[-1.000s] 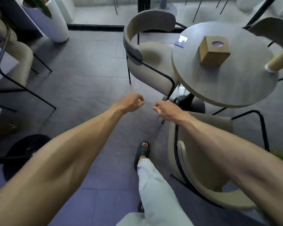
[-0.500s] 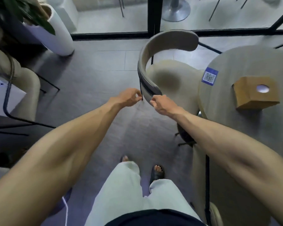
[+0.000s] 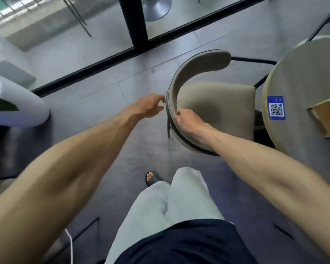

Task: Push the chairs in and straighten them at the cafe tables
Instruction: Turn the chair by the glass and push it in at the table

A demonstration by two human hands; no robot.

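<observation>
A beige chair (image 3: 215, 103) with a curved backrest and black metal frame faces the round grey table (image 3: 297, 77) on the right, its seat front near the table edge. My right hand (image 3: 187, 120) grips the top of the backrest, fingers curled over its rim. My left hand (image 3: 148, 106) is just left of the backrest with relaxed, spread fingers, fingertips at or almost at the outer edge; contact is unclear.
A brown cardboard box (image 3: 328, 119) and a blue QR sticker (image 3: 276, 108) are on the table. A white planter (image 3: 17, 105) stands at the left. A black-framed glass wall (image 3: 137, 21) runs behind the chair. My legs and sandalled foot (image 3: 151, 178) are below.
I have stepped closer to the chair. My right hand has closed over the backrest rim and my left hand has opened out beside it.
</observation>
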